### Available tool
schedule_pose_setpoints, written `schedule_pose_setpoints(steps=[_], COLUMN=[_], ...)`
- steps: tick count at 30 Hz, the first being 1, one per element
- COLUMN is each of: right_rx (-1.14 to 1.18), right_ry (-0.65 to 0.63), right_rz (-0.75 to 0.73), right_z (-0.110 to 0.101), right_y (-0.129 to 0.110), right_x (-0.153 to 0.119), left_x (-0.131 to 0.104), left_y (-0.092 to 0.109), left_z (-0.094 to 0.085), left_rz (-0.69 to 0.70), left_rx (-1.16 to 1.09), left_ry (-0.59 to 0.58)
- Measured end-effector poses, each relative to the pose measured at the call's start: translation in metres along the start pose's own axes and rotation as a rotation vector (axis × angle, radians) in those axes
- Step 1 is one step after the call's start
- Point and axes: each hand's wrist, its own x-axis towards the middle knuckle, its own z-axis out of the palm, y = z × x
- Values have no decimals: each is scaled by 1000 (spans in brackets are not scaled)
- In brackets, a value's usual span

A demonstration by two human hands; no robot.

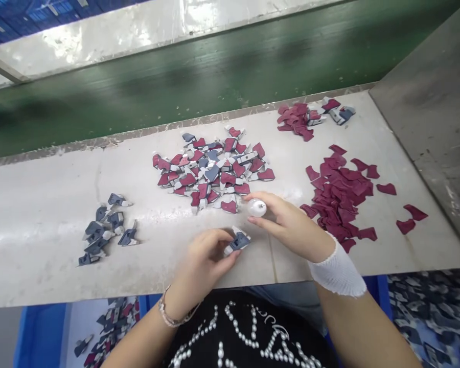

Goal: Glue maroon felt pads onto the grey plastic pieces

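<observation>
Low in the frame's centre, the left hand [207, 255] pinched a grey-and-white piece [237, 241]; the right hand [287, 222] closed round a small white bottle [257, 207] just beside it. A careless squeeze could have smeared the worktable [42, 245].

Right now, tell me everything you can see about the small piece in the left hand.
The grey-blue piece is small and flat, an angular wedge shape with a pale whitish tab at one end; the material looks like plastic or stiff fabric. The left hand pinches it by the fingertips just over the pale worktable, beside the right hand.
</observation>
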Motion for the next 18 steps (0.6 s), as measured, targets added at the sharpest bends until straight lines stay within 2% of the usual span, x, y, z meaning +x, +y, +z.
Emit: schedule_pose_setpoints(steps=[3, 6, 10, 13, 18], right_rx=[23, 55, 139, 125, 106], right_ry=[-29, -11, 66, 127, 230], right_rz=[4, 71, 179, 196, 225], right_z=[1, -8, -19, -26, -37], right_y=[-5, -14, -22, -27, -35], right_x=[-5, -24, -49, -57, -58], left_x=[3, 9, 20, 25, 24], left_y=[1, 6, 11, 10, 4], left_z=[-12, -18, -18, -14, -3], left_rz=[-48, -65, -171, -205, -191], left_rx=[-293, -605, -952, -1018, -972], left_ry=[65, 91, -66, -112, -138])
